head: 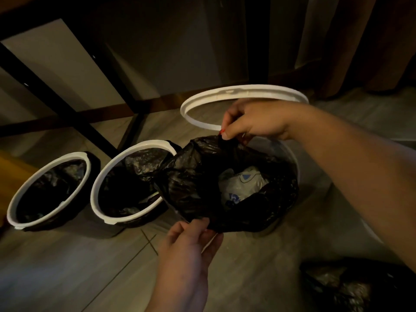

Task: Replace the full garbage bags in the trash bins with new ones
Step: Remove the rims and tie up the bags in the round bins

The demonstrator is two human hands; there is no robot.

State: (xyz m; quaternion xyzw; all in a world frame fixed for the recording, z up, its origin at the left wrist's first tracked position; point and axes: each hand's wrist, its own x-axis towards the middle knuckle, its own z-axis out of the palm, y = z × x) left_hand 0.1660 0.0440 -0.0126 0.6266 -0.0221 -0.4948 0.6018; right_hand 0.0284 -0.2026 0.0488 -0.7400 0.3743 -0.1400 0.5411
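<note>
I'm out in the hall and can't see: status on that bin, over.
Both busy: left hand grips black bag at near edge, right hand pinches its top. Bag sits in rightmost bin, white ring off, up behind right hand. Nothing blocking the lift.

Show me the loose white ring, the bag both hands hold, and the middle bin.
loose white ring (258, 91), head view, far arc of the band.
black bag (195, 176), head view, crumpled left side.
middle bin (95, 192), head view, left of its white rim.
</note>
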